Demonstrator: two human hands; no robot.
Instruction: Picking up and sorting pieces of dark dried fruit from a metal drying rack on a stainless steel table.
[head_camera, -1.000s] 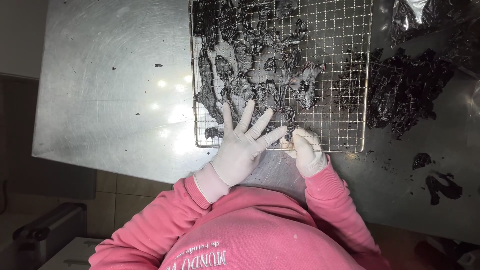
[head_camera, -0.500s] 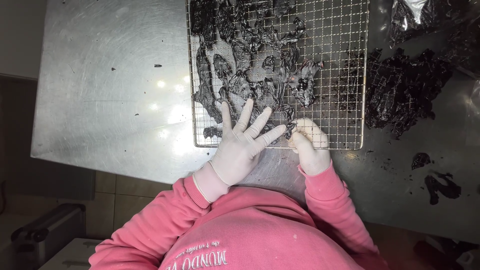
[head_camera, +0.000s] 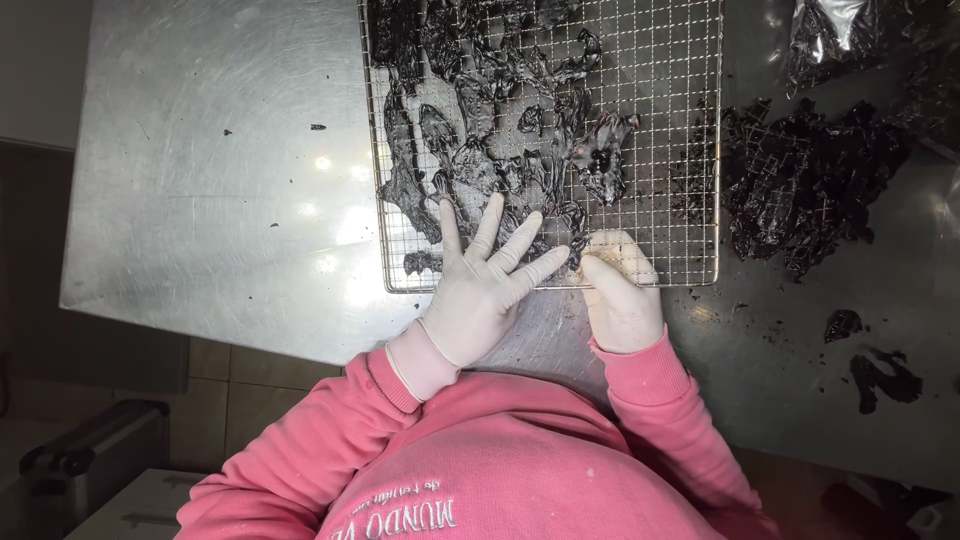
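Fingers (head_camera: 500, 245) splayed over rack (head_camera: 690, 150) edge, seemingly touching.

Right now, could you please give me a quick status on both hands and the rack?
Left gloved hand flat, fingers spread on the square wire mesh rack. Right gloved hand curled at its near edge, grip unclear. Black wet shreds cover the rack; loose dark pile alongside.

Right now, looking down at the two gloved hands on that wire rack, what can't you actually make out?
- Head view: the wire rack runs off the top edge, so its far end is unseen.
- The right hand is curled; its fingertips hide whatever they pinch.
- The left hand lies spread, covering the mesh beneath it.
- The dark wet material is too glossy and tangled to identify.
- The clear bag is cut off by the top edge.
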